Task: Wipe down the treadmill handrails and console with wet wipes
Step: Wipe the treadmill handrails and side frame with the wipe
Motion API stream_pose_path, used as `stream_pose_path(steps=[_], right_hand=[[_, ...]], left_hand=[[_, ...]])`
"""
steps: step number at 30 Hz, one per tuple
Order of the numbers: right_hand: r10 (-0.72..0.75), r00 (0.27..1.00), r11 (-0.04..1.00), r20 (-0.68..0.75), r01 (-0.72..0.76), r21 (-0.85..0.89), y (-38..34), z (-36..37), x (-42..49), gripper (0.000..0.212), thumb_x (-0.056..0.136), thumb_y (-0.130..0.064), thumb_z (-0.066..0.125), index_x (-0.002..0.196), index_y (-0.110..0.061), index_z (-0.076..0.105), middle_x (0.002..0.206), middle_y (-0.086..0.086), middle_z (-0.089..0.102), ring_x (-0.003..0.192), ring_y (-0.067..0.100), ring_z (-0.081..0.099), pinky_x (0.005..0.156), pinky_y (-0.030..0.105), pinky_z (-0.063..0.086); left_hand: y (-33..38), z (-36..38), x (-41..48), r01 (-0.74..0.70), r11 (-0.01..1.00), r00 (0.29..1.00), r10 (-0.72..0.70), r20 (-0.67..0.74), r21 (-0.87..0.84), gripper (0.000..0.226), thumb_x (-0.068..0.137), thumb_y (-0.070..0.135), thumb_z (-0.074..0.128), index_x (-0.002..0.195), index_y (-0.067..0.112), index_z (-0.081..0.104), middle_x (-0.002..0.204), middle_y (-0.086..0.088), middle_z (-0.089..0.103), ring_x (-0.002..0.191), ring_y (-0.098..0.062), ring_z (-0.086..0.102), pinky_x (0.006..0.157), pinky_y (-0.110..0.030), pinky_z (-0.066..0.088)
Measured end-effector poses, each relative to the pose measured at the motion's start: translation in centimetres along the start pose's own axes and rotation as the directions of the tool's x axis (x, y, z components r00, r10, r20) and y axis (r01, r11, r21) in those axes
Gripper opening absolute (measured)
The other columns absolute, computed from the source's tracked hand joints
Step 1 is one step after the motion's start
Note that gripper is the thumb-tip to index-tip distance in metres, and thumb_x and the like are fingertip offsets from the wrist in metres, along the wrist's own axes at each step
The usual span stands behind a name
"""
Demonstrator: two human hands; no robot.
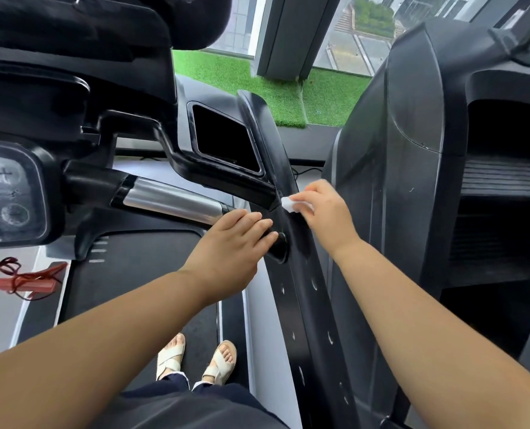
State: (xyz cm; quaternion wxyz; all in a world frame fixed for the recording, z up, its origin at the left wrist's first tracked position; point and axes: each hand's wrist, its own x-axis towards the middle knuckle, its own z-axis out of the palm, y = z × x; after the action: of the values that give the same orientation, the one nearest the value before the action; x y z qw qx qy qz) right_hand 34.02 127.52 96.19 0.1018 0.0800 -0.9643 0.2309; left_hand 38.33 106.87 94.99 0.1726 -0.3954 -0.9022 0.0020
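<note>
A person standing on a treadmill belt [152, 274] presses a folded white wet wipe [289, 204] against the black right handrail [307, 305], at the far end where the rail meets the console [71, 88]. The right hand [322, 209] pinches the wipe between curled fingers and thumb. The left hand [235, 243] lies with its fingers fairly straight over the black end of the silver grip bar [170, 198], just left of the rail, holding nothing and apparently steadying. The work looks to be at the handrail stage. The wipe sits on the rail's far portion, and nothing shows whether the near length, running back beside the person's sandalled feet [195, 360], has been wiped. The button pad [9, 193] at the left edge shows hazy marks around its plus key, which suggests the console controls are yet to be cleaned. The left handrail is out of view, so its state cannot be told. A red safety cord [25, 283] hangs at the near left, and a neighbouring machine [412, 150] stands to the right.
</note>
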Motion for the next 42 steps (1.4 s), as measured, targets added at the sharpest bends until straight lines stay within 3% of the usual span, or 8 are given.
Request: stream_pose_path(steps=[3, 6, 11, 17, 27, 33, 38, 42], right_hand=[[-0.068, 0.998, 0.997, 0.014, 0.068, 0.045, 0.0, -0.1, -2.0, 0.013, 0.083, -0.011, 0.063, 0.087, -0.006, 0.074, 0.08, 0.007, 0.062, 0.073, 0.023, 0.061, 0.069, 0.039, 0.053], [-0.166, 0.981, 0.983, 0.098, 0.156, 0.096, 0.3, -1.5, -5.6, 0.013, 0.086, -0.012, 0.061, 0.083, -0.01, 0.073, 0.078, 0.001, 0.06, 0.073, 0.01, 0.055, 0.072, 0.021, 0.048], [-0.244, 0.877, 0.97, 0.413, 0.215, 0.117, 1.1, -4.9, -7.2, 0.013, 0.082, -0.018, 0.064, 0.083, -0.016, 0.076, 0.076, -0.006, 0.06, 0.067, 0.007, 0.054, 0.066, 0.011, 0.042], [-0.045, 0.999, 0.997, -0.015, 0.045, 0.055, 0.1, -2.2, -0.3, 0.019, 0.085, -0.009, 0.061, 0.099, -0.009, 0.074, 0.082, 0.01, 0.061, 0.079, 0.025, 0.055, 0.074, 0.028, 0.042], [-0.216, 0.968, 0.974, 0.127, 0.205, 0.092, 0.6, -1.1, -6.7, 0.021, 0.086, -0.005, 0.057, 0.099, -0.008, 0.073, 0.086, 0.003, 0.059, 0.086, 0.02, 0.065, 0.082, 0.022, 0.049], [-0.35, 0.872, 0.931, 0.343, 0.364, 0.024, 1.7, -4.2, -10.4, 0.02, 0.091, -0.02, 0.056, 0.097, -0.021, 0.075, 0.072, -0.002, 0.053, 0.07, 0.013, 0.041, 0.067, 0.019, 0.039], [0.066, 0.995, 0.997, 0.07, -0.064, -0.038, 0.3, -4.0, -5.4, 0.036, 0.093, -0.012, 0.056, 0.13, -0.009, 0.056, 0.085, -0.002, 0.046, 0.08, 0.016, 0.04, 0.077, 0.021, 0.033], [0.235, 0.958, 0.97, 0.167, -0.241, 0.021, -0.4, -1.7, -3.4, 0.026, 0.094, -0.01, 0.057, 0.117, -0.005, 0.065, 0.116, 0.008, 0.051, 0.106, 0.017, 0.051, 0.089, 0.009, 0.03]], left_hand=[[0.1, 0.0, -0.1, 0.008, 1.0, 1.0, -0.008, -0.023, -0.013, 0.045, 0.071, 0.023, 0.062, 0.114, 0.011, 0.069, 0.116, -0.01, 0.066, 0.107, -0.029, 0.061, 0.1, -0.04, 0.031], [0.2, 0.1, -0.1, 0.019, 1.0, 0.999, -0.02, -0.04, -0.019, 0.045, 0.069, 0.022, 0.066, 0.112, 0.011, 0.07, 0.115, -0.011, 0.067, 0.106, -0.03, 0.062, 0.1, -0.04, 0.031], [0.2, 0.1, 0.0, 0.026, 0.999, 0.999, -0.027, -0.045, -0.019, 0.048, 0.066, 0.022, 0.074, 0.113, 0.011, 0.07, 0.114, -0.011, 0.067, 0.106, -0.03, 0.062, 0.1, -0.04, 0.031], [0.2, 0.0, 0.1, 0.036, 0.999, 0.999, -0.037, -0.04, -0.028, 0.046, 0.067, 0.02, 0.074, 0.112, 0.01, 0.069, 0.114, -0.012, 0.067, 0.104, -0.031, 0.062, 0.098, -0.04, 0.032], [0.9, 0.1, 0.3, 0.089, 0.996, 0.994, -0.089, -0.058, -0.003, 0.04, 0.069, 0.021, 0.068, 0.108, 0.012, 0.07, 0.11, -0.008, 0.066, 0.102, -0.029, 0.062, 0.098, -0.039, 0.031], [0.8, 0.0, -0.1, 0.07, 0.996, 0.997, -0.07, -0.014, 0.049, 0.048, 0.068, 0.027, 0.071, 0.114, 0.011, 0.068, 0.115, -0.011, 0.065, 0.106, -0.031, 0.06, 0.101, -0.042, 0.029], [0.4, -0.1, -0.1, 0.025, 0.995, 1.0, -0.027, 0.015, 0.092, 0.053, 0.067, 0.031, 0.073, 0.116, 0.012, 0.068, 0.117, -0.011, 0.065, 0.107, -0.031, 0.059, 0.101, -0.042, 0.028], [0.2, -0.1, -0.3, 0.0, 0.991, 0.999, -0.005, 0.034, 0.13, 0.053, 0.07, 0.034, 0.07, 0.12, 0.016, 0.066, 0.119, -0.009, 0.064, 0.11, -0.029, 0.058, 0.103, -0.041, 0.027]])
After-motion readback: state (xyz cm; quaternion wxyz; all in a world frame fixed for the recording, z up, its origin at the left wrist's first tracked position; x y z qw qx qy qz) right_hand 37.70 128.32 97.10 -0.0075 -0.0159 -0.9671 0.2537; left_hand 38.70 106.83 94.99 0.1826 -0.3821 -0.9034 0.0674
